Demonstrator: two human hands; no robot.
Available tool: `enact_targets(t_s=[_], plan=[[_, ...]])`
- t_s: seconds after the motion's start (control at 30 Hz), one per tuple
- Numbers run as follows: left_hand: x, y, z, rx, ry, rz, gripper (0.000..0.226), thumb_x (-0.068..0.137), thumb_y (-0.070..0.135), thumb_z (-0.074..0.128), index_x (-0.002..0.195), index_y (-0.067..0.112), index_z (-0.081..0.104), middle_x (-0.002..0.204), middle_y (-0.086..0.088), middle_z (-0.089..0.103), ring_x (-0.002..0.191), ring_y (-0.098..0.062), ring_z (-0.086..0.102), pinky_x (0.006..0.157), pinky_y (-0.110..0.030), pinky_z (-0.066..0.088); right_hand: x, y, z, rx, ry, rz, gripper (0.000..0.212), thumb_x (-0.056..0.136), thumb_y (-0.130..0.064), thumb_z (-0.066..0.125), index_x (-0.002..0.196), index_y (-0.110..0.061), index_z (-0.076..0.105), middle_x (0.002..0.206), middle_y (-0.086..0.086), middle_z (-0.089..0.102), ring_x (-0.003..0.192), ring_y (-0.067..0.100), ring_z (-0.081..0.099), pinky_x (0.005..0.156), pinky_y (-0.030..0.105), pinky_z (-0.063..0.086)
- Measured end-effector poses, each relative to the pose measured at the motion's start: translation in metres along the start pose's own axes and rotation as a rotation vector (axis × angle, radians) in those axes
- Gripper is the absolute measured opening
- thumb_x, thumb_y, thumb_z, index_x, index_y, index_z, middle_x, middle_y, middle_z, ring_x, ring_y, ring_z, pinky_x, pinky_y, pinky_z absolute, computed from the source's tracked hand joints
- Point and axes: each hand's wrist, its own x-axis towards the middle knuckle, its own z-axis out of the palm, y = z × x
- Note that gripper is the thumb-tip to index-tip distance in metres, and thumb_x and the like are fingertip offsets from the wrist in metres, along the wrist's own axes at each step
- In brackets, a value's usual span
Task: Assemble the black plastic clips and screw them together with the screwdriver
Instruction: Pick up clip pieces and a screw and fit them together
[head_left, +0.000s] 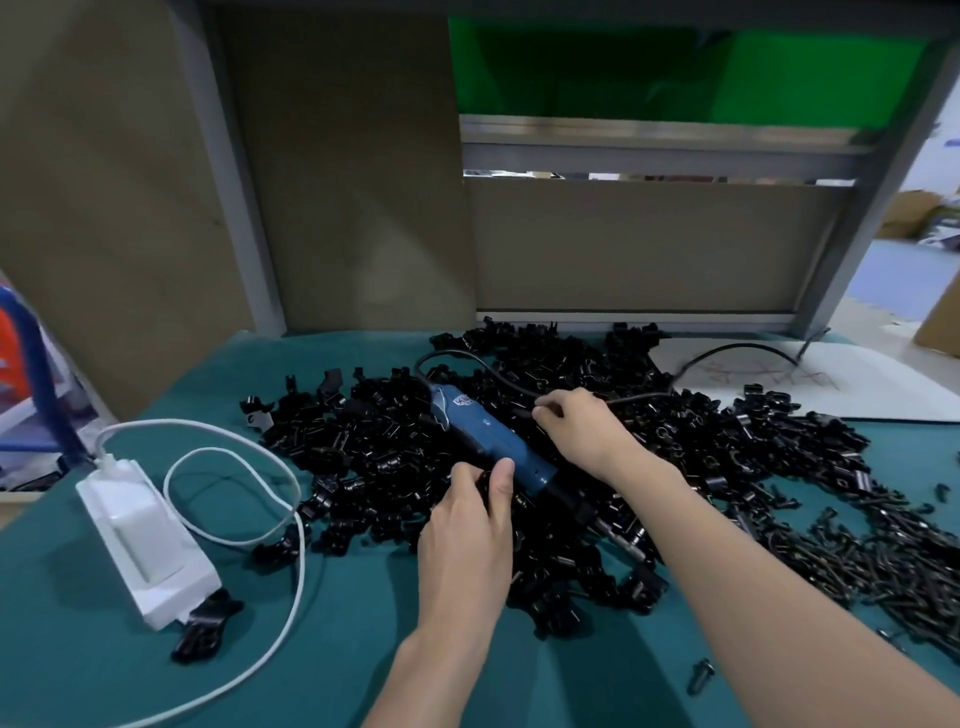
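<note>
A big heap of black plastic clips (597, 457) covers the middle and right of the green table. On top of it lies a blue electric screwdriver (488, 439), bit end toward the lower right, its black cable (467, 358) looping off behind. My left hand (467, 525) pinches a black clip at the heap's near edge, its thumb against the screwdriver's body. My right hand (576, 426) reaches into the heap beyond the screwdriver, fingertips pinching a small black piece near the cable.
A white power adapter (145, 551) with a looping white cord (244, 499) lies at the left. A white sheet (857, 384) sits at the back right. Cardboard panels (337, 182) wall off the rear. Loose clips (698, 675) lie near the front edge.
</note>
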Motion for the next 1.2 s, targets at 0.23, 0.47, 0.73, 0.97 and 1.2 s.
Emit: enact_targets(t_s=[0.23,0.47,0.73,0.97,1.2], plan=[[0.000,0.000,-0.001,-0.048,-0.020,-0.011,0.057,0.094,0.071,0.018,0.102,0.024,0.050,0.068,0.009,0.051,0.065,-0.016,0.052,0.063,-0.038,0.045,-0.003,0.021,-0.007,0.256,0.058,0.068,0.013,0.099,-0.018,0.064,0.104,-0.019,0.077,0.075,-0.007,0.065,0.064,0.009,0.058,0.053,0.012,0.040],[-0.002,0.001,-0.002,-0.105,-0.027,-0.035,0.055,0.093,0.073,0.020,0.101,0.028,0.050,0.064,0.012,0.047,0.060,-0.007,0.047,0.059,-0.031,0.038,-0.042,0.043,-0.028,0.653,0.193,0.031,0.015,0.096,-0.012,0.070,0.098,-0.025,0.077,0.091,-0.003,0.079,0.082,0.011,0.072,0.071,0.006,0.052],[-0.007,0.005,-0.004,-0.166,0.042,-0.001,0.045,0.093,0.073,0.026,0.101,0.036,0.050,0.082,0.017,0.059,0.086,-0.003,0.055,0.072,-0.028,0.042,-0.137,0.085,-0.032,1.671,-0.055,0.259,0.050,0.074,0.008,0.070,0.123,0.001,0.069,0.102,0.024,0.072,0.109,0.035,0.073,0.078,0.039,0.064],[-0.025,0.024,0.002,-0.235,0.208,0.365,0.030,0.099,0.047,0.051,0.111,0.020,0.051,0.120,0.011,0.044,0.120,0.008,0.044,0.094,-0.004,0.037,-0.156,0.079,-0.025,1.831,-0.111,0.323,0.045,0.076,-0.004,0.070,0.120,-0.004,0.076,0.139,0.024,0.056,0.096,0.022,0.076,0.077,0.030,0.063],[-0.050,0.038,0.019,-0.135,-0.045,0.477,0.025,0.103,0.046,0.047,0.123,0.031,0.046,0.125,0.012,0.050,0.116,-0.004,0.054,0.094,-0.023,0.051,-0.156,0.079,-0.025,2.051,-0.065,0.338,0.044,0.082,-0.009,0.059,0.121,0.009,0.070,0.126,0.029,0.066,0.096,0.033,0.074,0.071,0.030,0.065]])
